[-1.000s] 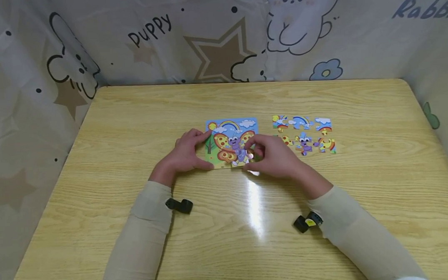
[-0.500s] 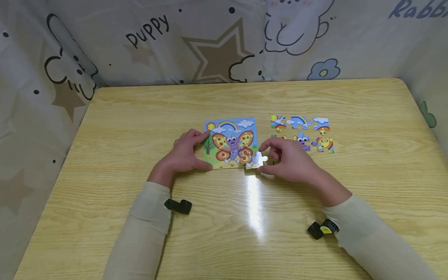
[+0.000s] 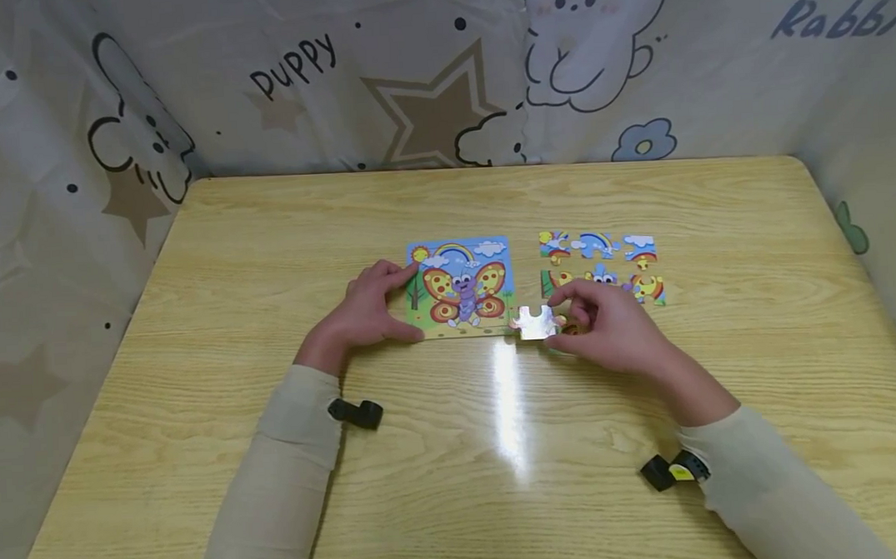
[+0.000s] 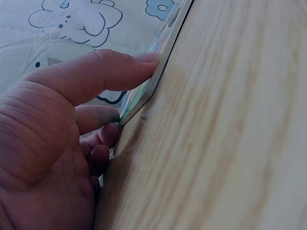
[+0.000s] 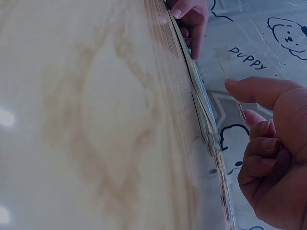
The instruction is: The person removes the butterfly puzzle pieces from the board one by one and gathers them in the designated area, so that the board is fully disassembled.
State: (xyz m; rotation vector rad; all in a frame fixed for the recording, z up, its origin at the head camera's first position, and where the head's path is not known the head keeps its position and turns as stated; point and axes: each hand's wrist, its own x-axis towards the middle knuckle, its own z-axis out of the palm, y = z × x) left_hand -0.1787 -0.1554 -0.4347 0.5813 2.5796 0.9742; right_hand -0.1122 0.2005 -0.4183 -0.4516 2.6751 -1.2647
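Observation:
A square butterfly puzzle board (image 3: 457, 247) lies flat in the middle of the table. My left hand (image 3: 359, 308) rests against its left side, the index finger on the left edge and the thumb at the near left corner. In the left wrist view the straight thumb (image 4: 129, 72) presses on the board's edge (image 4: 160, 79). Just right of the board, my right hand (image 3: 611, 326) pinches a puzzle piece (image 3: 534, 324) between thumb and index finger. Glare whitens the piece's face. From the right wrist view it is a thin edge (image 5: 233, 96), held above the table.
Several loose puzzle pieces (image 3: 597, 244) lie in rows right of the board, the nearer ones partly hidden by my right hand. A printed cloth (image 3: 299, 127) hangs behind the table (image 3: 302, 211). Bright glare (image 3: 508, 410) streaks the tabletop in front of the board.
My right hand has carried the pinched piece rightward, from over the board's lower right part to beside the board. More of the butterfly picture now shows. The left hand stays in place.

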